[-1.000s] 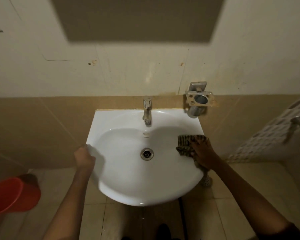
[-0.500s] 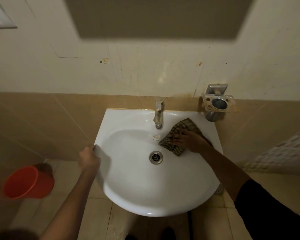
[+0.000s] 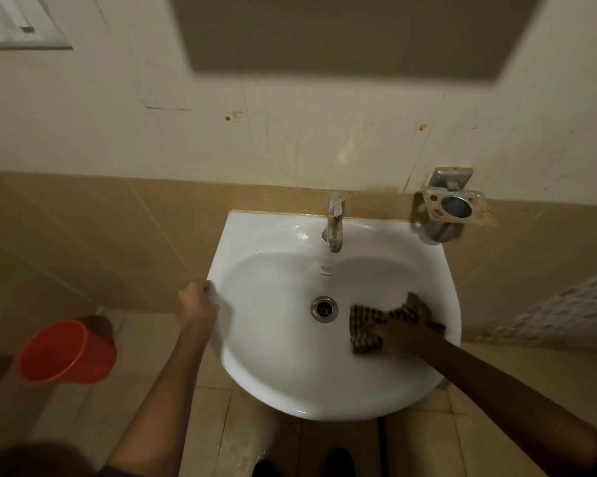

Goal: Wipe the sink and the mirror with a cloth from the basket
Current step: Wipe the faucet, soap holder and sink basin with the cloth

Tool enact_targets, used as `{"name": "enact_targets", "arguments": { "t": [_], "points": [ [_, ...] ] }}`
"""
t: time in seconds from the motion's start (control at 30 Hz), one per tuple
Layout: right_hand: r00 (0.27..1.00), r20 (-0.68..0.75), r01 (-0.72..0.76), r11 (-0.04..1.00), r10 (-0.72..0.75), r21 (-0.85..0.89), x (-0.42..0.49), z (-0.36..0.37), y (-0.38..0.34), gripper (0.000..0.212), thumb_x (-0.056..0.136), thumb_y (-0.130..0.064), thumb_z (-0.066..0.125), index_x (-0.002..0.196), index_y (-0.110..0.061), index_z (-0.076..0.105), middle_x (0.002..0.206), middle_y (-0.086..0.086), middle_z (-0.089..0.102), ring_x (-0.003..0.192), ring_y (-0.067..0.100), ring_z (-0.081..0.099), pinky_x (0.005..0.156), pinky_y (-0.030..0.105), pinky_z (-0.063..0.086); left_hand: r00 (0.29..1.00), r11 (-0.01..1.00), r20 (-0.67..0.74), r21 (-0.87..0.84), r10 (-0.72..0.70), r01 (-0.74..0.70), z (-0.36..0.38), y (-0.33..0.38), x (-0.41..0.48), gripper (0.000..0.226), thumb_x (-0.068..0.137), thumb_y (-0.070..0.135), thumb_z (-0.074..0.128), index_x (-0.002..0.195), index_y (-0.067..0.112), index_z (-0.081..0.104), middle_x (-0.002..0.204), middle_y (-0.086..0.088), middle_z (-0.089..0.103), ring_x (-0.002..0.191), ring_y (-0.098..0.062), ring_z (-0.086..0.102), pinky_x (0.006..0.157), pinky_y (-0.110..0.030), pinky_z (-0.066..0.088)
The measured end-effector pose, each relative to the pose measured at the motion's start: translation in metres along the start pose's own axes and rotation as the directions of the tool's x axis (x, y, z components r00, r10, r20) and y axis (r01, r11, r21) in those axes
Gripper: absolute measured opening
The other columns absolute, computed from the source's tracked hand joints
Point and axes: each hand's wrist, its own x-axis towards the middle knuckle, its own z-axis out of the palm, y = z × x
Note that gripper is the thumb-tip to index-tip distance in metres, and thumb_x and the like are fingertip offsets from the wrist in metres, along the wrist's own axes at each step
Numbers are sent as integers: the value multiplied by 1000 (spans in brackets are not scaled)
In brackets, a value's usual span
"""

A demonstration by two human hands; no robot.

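Presently the cloth (image 3: pixel 376 327) lies inside the sink (image 3: pixel 276 373) bowl, on its right-hand slope just beside the drain (image 3: pixel 324 308), its long axis running roughly from the drain outward toward the right rim. The right hand (image 3: pixel 398 335) is the nearer one — pressed flat on the cloth, fingers spread over it, pinning it to the porcelain. The left hand (image 3: pixel 195 306) is well apart, curled closed on the sink's left rim, bracing. Unwiped bowl appears to lie leftward and toward the tap (image 3: pixel 334 223) — my judgement is that the stroke must travel that way. The mirror cannot be confirmed here.
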Motion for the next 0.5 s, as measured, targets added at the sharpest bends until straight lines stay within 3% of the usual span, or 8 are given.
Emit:
{"name": "enact_targets", "arguments": {
  "t": [0.07,0.13,0.23,0.27,0.3,0.4,0.5],
  "points": [
    [994,104,-18,1000,19,-7,-13,7,-16,47,99,-17,29,146,-18,26,149,16,34,133,30,36,111,40,24,1000,999,0,-45,7,-7,-1,-1,0,42,75,-4,68,116,2,63,118,-23,64,108,-39,60,91,-42,48],
    [990,144,-2,1000,-1,19,-18,12,-41,46,98,-30,30,143,-21,32,149,12,35,135,30,34,112,45,19,1000,997,-1,-74,9,-9,-1,-4,1,40,76,-4,66,115,3,64,116,-22,65,106,-38,61,89,-41,49],
    [967,126,171,933,-220,316,-19,5,-98,39,99,-23,35,135,-12,44,135,14,51,112,24,50,94,31,36,1000,997,-20,-82,9,-11,-1,-4,1,35,77,-2,65,112,4,65,113,-21,67,105,-38,62,87,-41,50],
    [961,86,205,883,-264,423,-14,3,-120,37,99,-19,35,134,-11,46,126,11,56,102,20,52,85,26,38,1000,997,-24,-78,8,-9,-1,-4,2,35,77,-1,65,112,4,65,114,-21,67,105,-38,62,87,-41,50],
    [956,25,237,820,-292,521,-7,0,-143,38,99,-18,35,136,-13,44,124,6,57,102,16,52,86,22,38,1000,997,-26,-74,12,-13,-1,-4,3,35,77,-1,66,112,4,66,113,-21,67,105,-38,62,87,-42,50],
    [934,-251,355,712,-253,605,41,-8,-193,50,98,-13,37,146,-19,26,152,8,30,139,24,29,112,31,22,998,997,-40,-64,43,-45,0,-4,4,30,77,0,63,106,4,67,107,-21,69,100,-38,64,82,-41,51],
    [876,-470,426,632,-109,647,89,-34,-221,62,94,0,39,148,-16,14,157,10,11,145,27,11,116,32,9,997,995,-42,-68,63,-66,0,-8,10,25,78,5,61,102,8,66,103,-20,70,93,-37,66,77,-40,53]
  ]
}}
